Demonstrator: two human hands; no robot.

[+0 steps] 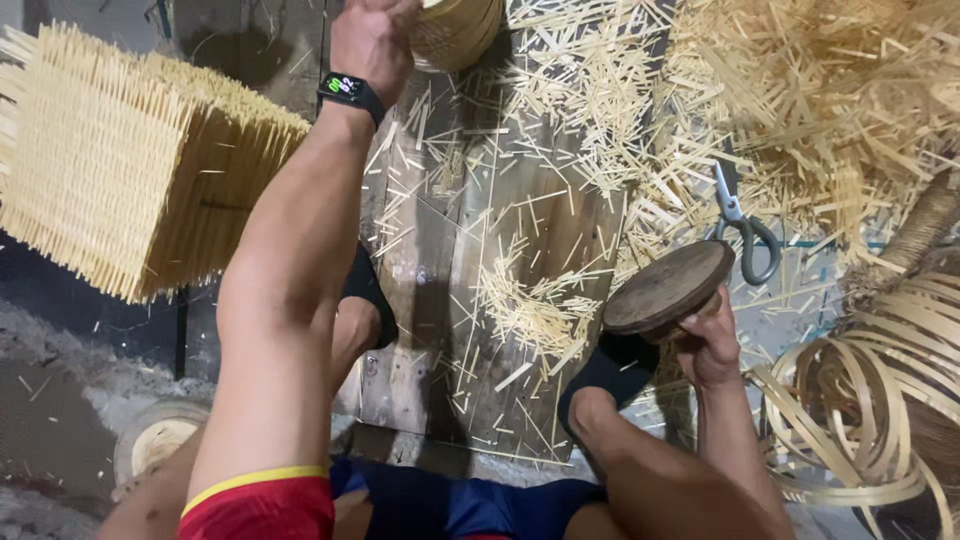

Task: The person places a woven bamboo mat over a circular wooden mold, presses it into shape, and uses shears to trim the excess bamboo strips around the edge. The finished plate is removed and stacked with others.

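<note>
The left hand (pixel 372 40) reaches to the top centre of the frame, a black watch (pixel 350 92) on its wrist, and its grip is closed over the near edge of a small woven bamboo basket (pixel 455 30). The basket is cut off by the top edge, so which way its opening faces cannot be told.

The right hand (pixel 708 348), at right of centre, grips a round dark wooden disc (pixel 668 288) from underneath, fingers curled about its lower edge. The disc is tilted: its flat face looks up and to the left, its far rim higher and toward the upper right. Its long axis in the frame runs from lower left to upper right.

Just beyond the disc's upper edge lie scissors (pixel 742 225) with grey handles, blades pointing up the frame, on a litter of bamboo splints (pixel 590 90). These cover worn wooden boards (pixel 440 270) at centre. A large square woven panel (pixel 120 165) with bristling ends fills the upper left. Coiled bamboo strips (pixel 860 410) sit at lower right.
</note>
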